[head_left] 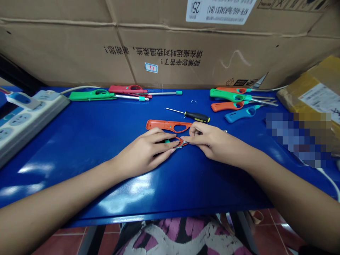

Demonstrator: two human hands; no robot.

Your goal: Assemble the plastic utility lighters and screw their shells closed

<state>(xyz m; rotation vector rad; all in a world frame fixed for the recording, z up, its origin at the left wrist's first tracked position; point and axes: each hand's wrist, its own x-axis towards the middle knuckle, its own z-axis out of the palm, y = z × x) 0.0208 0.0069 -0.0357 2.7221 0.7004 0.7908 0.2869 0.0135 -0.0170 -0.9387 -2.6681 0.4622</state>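
One orange lighter half is at the centre, over the blue table, between two hands. The left hand, palm down, reaches in from 8 o'clock, its fingers gripping the half; the right hand, from 4 o'clock, has thumb and forefinger together at its edge, pinching what I cannot tell. One loose orange shell lies at 11, one screwdriver at 1, two lighters at 10, four more lighters at 2.

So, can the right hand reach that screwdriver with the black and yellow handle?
Probably yes: the screwdriver lies beyond the right hand, nothing visibly between, though that hand is busy at an orange plastic lighter piece.
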